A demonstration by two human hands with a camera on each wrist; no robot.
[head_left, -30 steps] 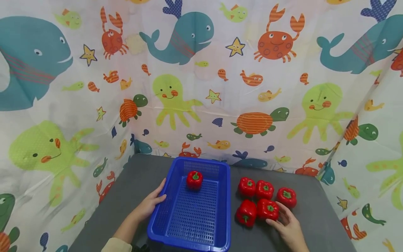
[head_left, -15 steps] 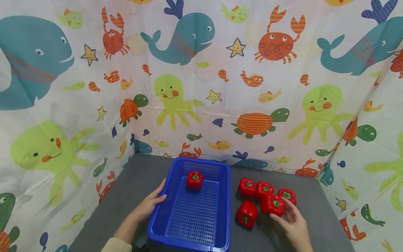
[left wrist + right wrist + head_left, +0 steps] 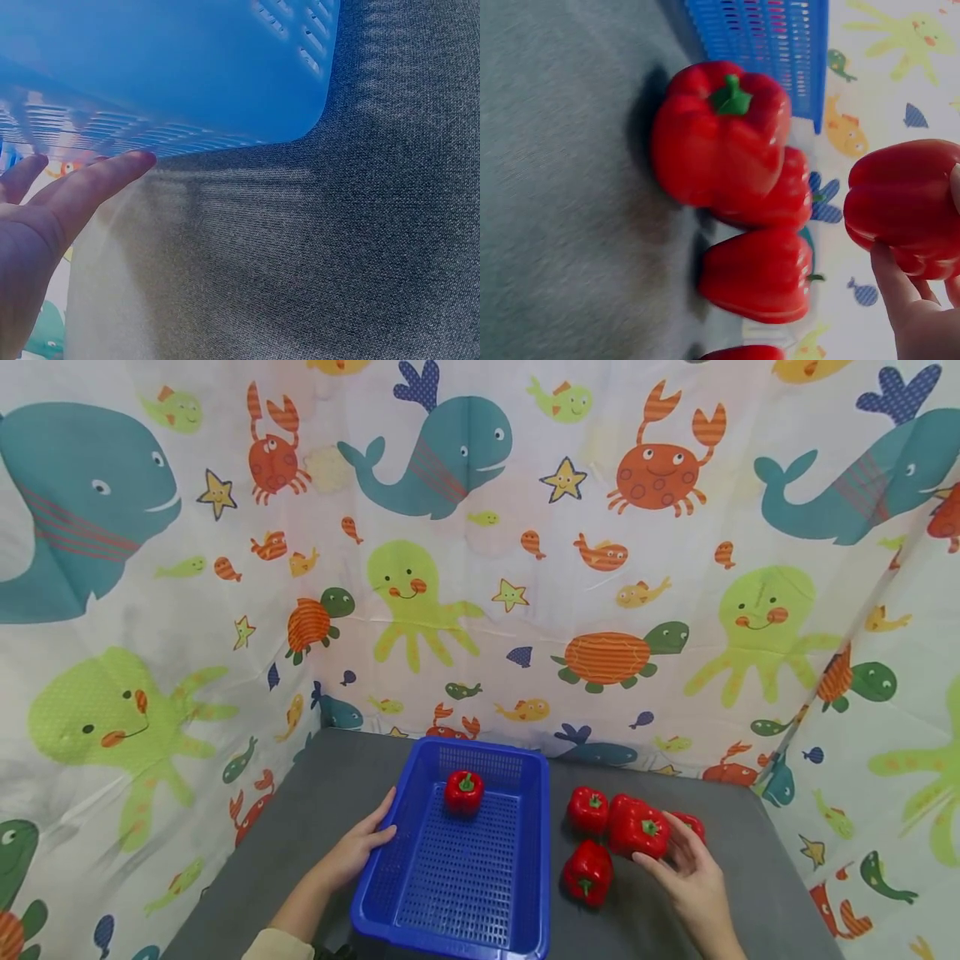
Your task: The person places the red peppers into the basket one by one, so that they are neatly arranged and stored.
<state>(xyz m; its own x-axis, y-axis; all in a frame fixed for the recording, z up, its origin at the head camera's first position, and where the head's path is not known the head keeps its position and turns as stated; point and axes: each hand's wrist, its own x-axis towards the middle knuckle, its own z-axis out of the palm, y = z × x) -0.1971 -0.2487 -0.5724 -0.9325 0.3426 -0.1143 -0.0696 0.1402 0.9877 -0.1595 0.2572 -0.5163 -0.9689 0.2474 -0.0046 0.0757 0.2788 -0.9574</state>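
Note:
A red bell pepper [image 3: 633, 828] is gripped by my right hand [image 3: 696, 883], thumb on the near side and fingers round its right. In the right wrist view this bell pepper [image 3: 904, 202] hangs in the air above the others. The blue plastic basket [image 3: 543, 852] has one red bell pepper [image 3: 462, 795] inside, stem up, toward its far end. Along the basket's left side lies my left hand [image 3: 351, 853]; the left wrist view shows its straight fingers [image 3: 112, 176] against the slotted wall [image 3: 202, 139].
More red peppers stand on the grey table [image 3: 750, 877] right of the basket: a near one [image 3: 588, 872], a back one [image 3: 587, 810], and a right one [image 3: 693, 827] partly behind the right hand. A curtain [image 3: 480, 635] printed with sea animals encloses the table.
My right hand has raised a bell pepper from the front of the group, first shifting right, then up and back over the rear peppers. The left hand and basket have stayed put.

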